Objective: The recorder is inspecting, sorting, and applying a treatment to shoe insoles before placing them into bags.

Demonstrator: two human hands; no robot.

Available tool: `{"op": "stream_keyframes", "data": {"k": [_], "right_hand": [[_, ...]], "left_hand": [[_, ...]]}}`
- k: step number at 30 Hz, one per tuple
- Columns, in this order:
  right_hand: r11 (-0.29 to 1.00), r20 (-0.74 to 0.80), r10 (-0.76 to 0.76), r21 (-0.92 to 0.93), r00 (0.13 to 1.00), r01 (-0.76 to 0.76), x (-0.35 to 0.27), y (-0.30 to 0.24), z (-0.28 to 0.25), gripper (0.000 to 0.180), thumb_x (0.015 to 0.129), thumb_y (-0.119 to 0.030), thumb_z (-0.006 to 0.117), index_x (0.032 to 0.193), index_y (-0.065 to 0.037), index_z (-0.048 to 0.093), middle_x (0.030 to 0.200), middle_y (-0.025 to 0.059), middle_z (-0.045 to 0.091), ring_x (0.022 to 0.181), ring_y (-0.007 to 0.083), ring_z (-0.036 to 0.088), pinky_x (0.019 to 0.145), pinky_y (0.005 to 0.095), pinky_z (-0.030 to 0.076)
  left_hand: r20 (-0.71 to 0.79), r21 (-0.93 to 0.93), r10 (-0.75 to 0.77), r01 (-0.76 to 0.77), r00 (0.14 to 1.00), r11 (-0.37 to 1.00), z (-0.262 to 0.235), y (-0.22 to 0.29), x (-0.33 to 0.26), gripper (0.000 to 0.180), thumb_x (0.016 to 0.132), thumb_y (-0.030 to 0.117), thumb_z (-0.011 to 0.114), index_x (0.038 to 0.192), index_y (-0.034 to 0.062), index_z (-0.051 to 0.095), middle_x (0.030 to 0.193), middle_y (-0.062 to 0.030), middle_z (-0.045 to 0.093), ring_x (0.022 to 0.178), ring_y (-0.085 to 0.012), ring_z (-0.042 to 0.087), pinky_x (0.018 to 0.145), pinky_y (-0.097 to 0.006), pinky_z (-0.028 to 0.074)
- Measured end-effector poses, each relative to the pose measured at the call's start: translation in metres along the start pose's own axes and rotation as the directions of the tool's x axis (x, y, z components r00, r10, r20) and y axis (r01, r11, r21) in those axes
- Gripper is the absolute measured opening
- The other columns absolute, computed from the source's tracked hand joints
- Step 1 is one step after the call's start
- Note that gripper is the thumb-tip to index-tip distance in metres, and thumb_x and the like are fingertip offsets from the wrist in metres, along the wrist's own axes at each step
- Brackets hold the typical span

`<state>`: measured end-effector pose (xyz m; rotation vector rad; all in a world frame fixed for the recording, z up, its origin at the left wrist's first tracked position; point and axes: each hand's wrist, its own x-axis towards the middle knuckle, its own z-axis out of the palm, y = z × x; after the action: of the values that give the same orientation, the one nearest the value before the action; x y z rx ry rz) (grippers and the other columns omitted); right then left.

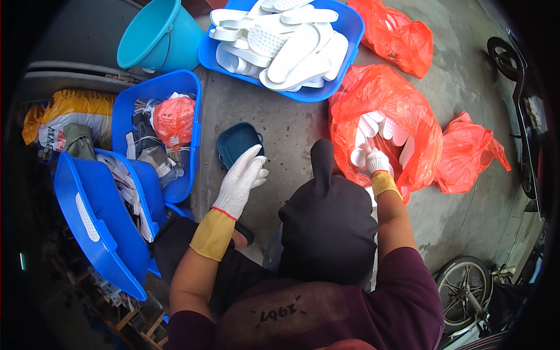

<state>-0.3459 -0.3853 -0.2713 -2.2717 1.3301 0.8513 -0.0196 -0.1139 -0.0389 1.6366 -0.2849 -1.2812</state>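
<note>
Left hand (244, 178): gloved, fingers spread, holding nothing, hovering over bare concrete; small teal tray (236, 143) just beyond its fingertips. Right hand (376, 160): gloved, reaching into the open orange bag (382, 102), fingers closed on a white sole (358, 156) among more soles inside. Blue bin (344, 23) heaped with white soles sits well ahead, between both hands. Blue crate (189, 93) of odds left of left hand.

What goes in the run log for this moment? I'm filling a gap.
left hand: gloved, open, above dark teal tray | right hand: gloved, reaching into orange bag of white insoles
</note>
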Motion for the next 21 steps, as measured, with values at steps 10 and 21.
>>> {"op": "stream_keyframes", "data": {"k": [10, 21], "right_hand": [[0.988, 0.155, -0.004, -0.149, 0.988, 0.027, -0.012, -0.036, -0.001, 0.087, 0.058, -0.051, 0.098, 0.131, -0.017, 0.066, 0.120, 0.0141, 0.075, 0.114, 0.0319, 0.073, 0.092, 0.0459, 0.061], [0.886, 0.048, 0.090, 0.453, 0.995, -0.102, -0.026, -0.011, 0.044, 0.072, 0.074, -0.024, 0.086, 0.140, -0.016, 0.058, 0.124, 0.0198, 0.072, 0.112, 0.0340, 0.072, 0.099, 0.0400, 0.056]], "left_hand": [[0.038, 0.055, -0.028, 0.026, 0.999, 0.998, 0.003, -0.016, -0.020, 0.049, 0.112, 0.026, 0.052, 0.158, 0.0082, 0.044, 0.142, -0.0147, 0.060, 0.117, -0.0237, 0.066, 0.104, -0.039, 0.053], [-0.018, 0.044, -0.059, 0.059, 0.998, 0.997, -0.005, -0.020, -0.016, 0.049, 0.113, 0.028, 0.051, 0.158, 0.0080, 0.044, 0.144, -0.0192, 0.058, 0.120, -0.0280, 0.065, 0.105, -0.042, 0.053]]}}
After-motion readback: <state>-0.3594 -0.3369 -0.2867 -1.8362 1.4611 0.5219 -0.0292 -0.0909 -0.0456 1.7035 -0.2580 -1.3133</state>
